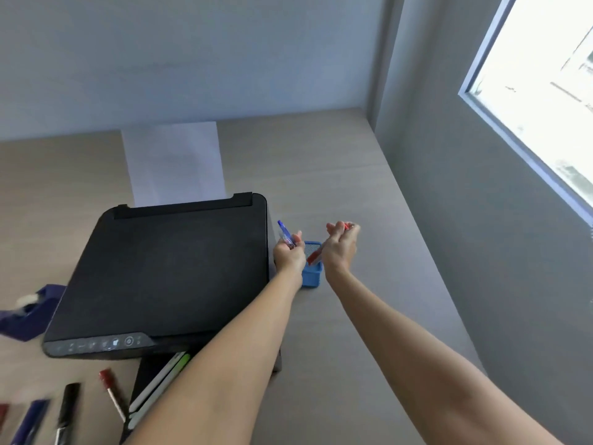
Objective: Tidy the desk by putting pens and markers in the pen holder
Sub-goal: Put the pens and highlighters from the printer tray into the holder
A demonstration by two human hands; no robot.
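Note:
A small blue mesh pen holder (313, 277) stands on the desk just right of the printer. My left hand (288, 253) is at its left rim, closed around a blue pen (285, 233) that points up and away. My right hand (340, 244) hovers over its right rim, gripping a red pen (315, 255) whose lower end slants down into the holder's opening. Several more pens and markers lie at the bottom left: a red-capped pen (110, 388), a black marker (68, 409), a blue marker (30, 419), and white and green ones (163, 382) on the printer's tray.
A black printer (167, 271) fills the desk's left centre, with a white sheet (175, 163) standing in its rear feed. A blue tape dispenser (27, 313) sits at the far left. A grey wall and a window (542, 91) border the desk on the right.

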